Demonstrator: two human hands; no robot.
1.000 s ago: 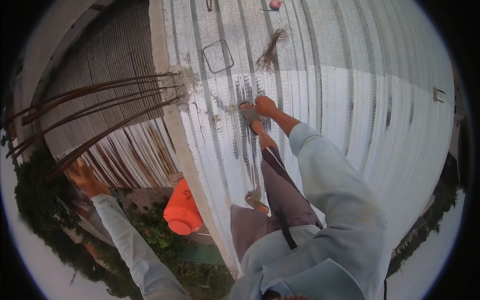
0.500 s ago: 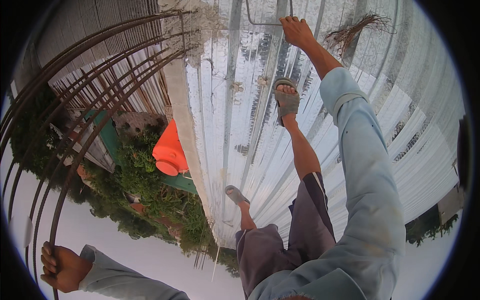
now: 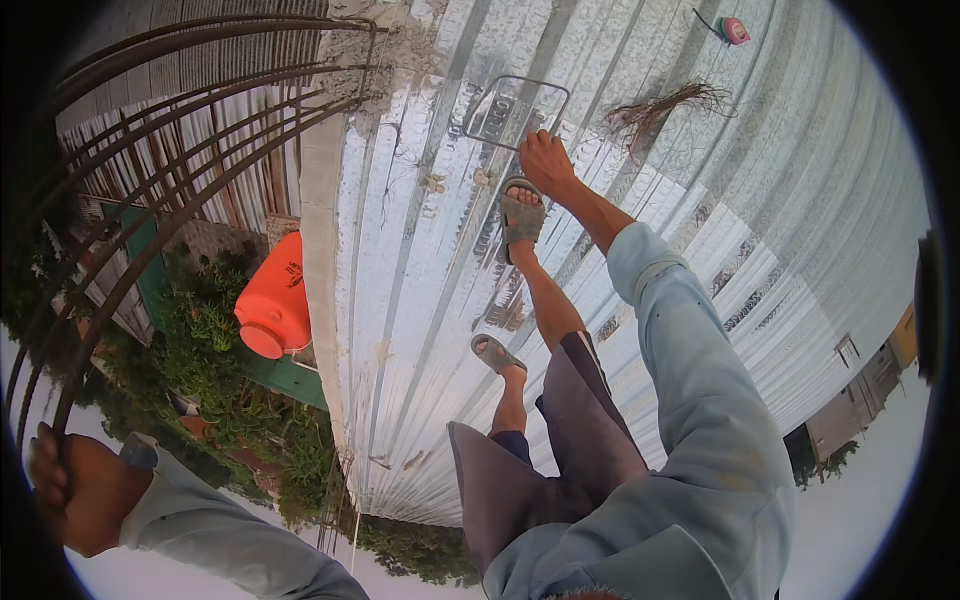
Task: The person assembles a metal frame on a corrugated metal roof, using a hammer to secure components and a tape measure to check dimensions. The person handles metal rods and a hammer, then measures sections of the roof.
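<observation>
Rebar stirrup [image 3: 535, 84], twelve o'clock: right hand [image 3: 546, 163] pinches it. Left hand [image 3: 88, 494], eight o'clock, looks curled; blur hides its hold.

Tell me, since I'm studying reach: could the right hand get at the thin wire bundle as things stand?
Likely yes: the thin wire bundle lies near the right hand, with only metal roofing between. That hand seems to hold a square metal frame, though, so might need freeing.

I look down remotely on an outdoor rooftop worksite: ribbed metal sheeting [image 3: 690, 180] underfoot, dark reinforcing bars [image 3: 140, 255] curving from concrete [image 3: 320, 190] at ten o'clock, orange tank [image 3: 276, 300] at nine, greenery [image 3: 220, 410] at eight.
</observation>
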